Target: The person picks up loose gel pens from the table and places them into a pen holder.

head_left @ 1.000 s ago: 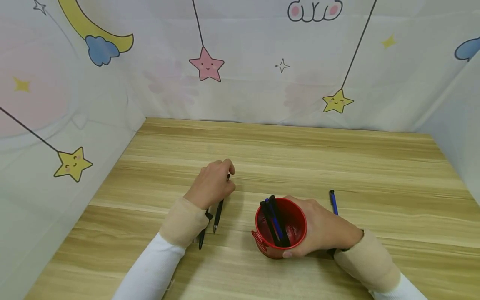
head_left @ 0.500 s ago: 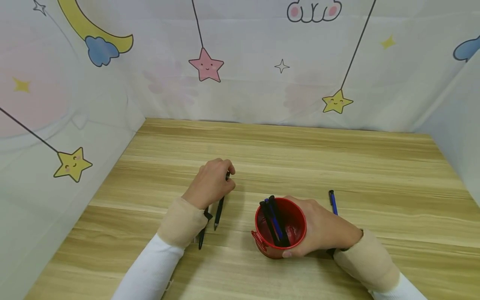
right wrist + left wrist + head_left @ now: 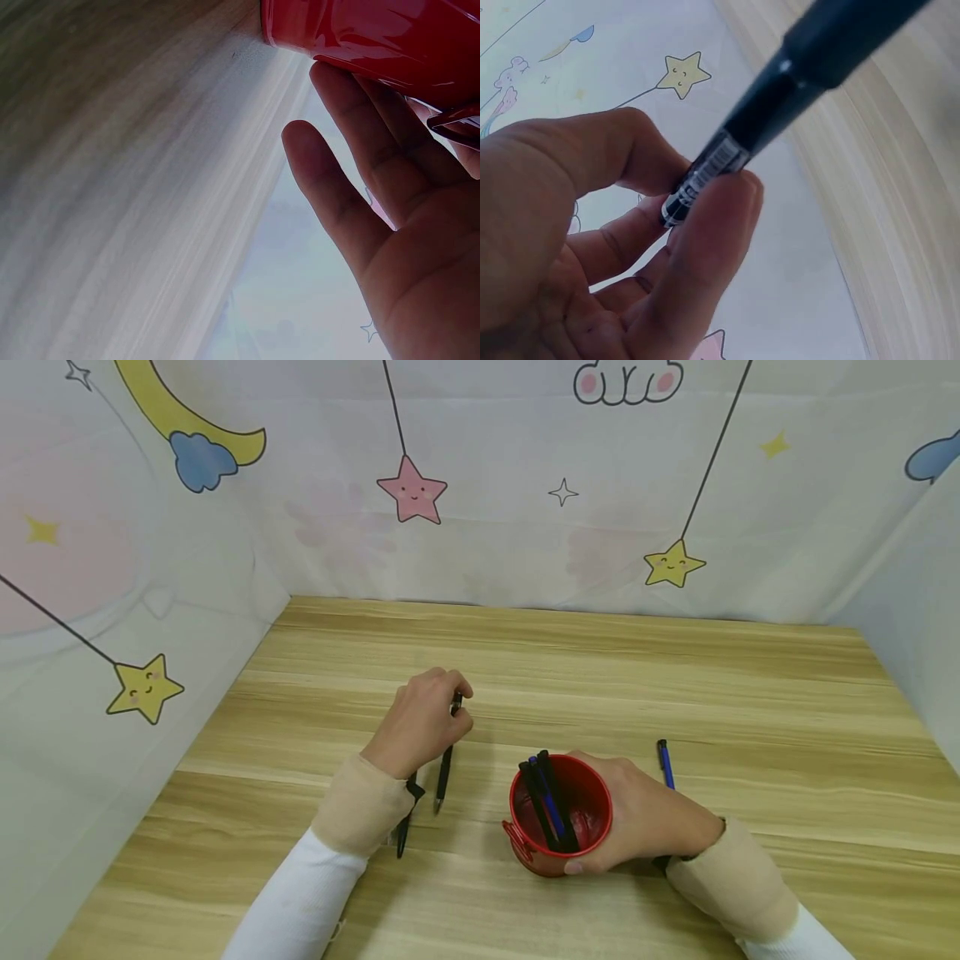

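My left hand (image 3: 423,714) pinches a black pen (image 3: 444,781) near its far end, between thumb and fingers. Its silver tip points toward me. Close up in the left wrist view, a barcode label (image 3: 709,169) shows beside my thumb. With my right hand (image 3: 637,810) I hold a small red bucket (image 3: 551,865) from its right side, thumb on the near side. Inside lean several black and blue pens (image 3: 547,802), their ends at the far left rim. The right wrist view shows two fingers on the bucket's wall and the little finger apart from it.
A second black pen (image 3: 403,837) lies partly hidden under my left wrist. To the right, beyond my right wrist, lies a blue pen (image 3: 666,764). White cloth walls (image 3: 495,543) with printed stars close off the back and sides of the wooden table (image 3: 570,677).
My left hand has moved slightly away from me, and the black pen has come along and turned a little more upright in the head view. The right hand and the bucket stay put.
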The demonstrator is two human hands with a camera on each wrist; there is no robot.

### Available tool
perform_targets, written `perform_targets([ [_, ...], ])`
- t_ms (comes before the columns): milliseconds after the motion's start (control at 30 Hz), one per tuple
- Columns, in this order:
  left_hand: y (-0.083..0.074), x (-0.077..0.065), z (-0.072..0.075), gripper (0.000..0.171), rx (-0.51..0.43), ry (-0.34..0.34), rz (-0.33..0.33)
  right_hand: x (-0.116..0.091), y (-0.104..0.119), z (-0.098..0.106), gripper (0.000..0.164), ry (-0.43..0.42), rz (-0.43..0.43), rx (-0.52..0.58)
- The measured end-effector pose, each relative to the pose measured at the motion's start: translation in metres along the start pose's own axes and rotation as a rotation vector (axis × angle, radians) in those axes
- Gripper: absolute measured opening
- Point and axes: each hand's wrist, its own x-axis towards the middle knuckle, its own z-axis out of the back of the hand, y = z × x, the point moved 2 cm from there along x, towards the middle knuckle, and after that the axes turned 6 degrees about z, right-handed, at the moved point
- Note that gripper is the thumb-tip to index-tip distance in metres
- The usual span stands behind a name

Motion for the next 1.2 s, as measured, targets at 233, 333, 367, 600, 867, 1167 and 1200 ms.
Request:
perform_targets([
  [233,-0.0006,0.0006,0.0015,0.021,-0.025,-0.044,0.016,0.0001,-0.0004,-0.0002,0.074,-0.002,-0.002,0.004],
  [333,-0.0012,0.0010,0.0023,0.021,-0.041,-0.061,0.020,0.0003,-0.0002,-0.0004,0.074,-0.003,-0.003,0.004],
  [367,-0.0013,0.0010,0.0024,0.021,-0.047,-0.067,0.019,0.0004,-0.0002,-0.0003,0.074,-0.004,-0.003,0.006],
  [600,-0.0025,0.0004,0.0048,0.020,-0.067,-0.108,-0.002,0.0004,-0.0009,-0.0001,0.073,0.000,0.001,0.018],
  [867,-0.0038,-0.0005,0.0067,0.020,-0.099,-0.142,-0.013,0.0003,-0.0009,-0.0008,0.074,0.000,0.009,0.014],
  [1167,-0.0040,-0.0005,0.0095,0.021,-0.132,-0.193,-0.029,0.0001,-0.0006,-0.0020,0.074,0.003,-0.002,0.018],
  [1200,-0.0041,-0.0006,0.0102,0.021,-0.134,-0.199,-0.029,0.0002,-0.0005,-0.0020,0.074,0.003,-0.002,0.018],
])
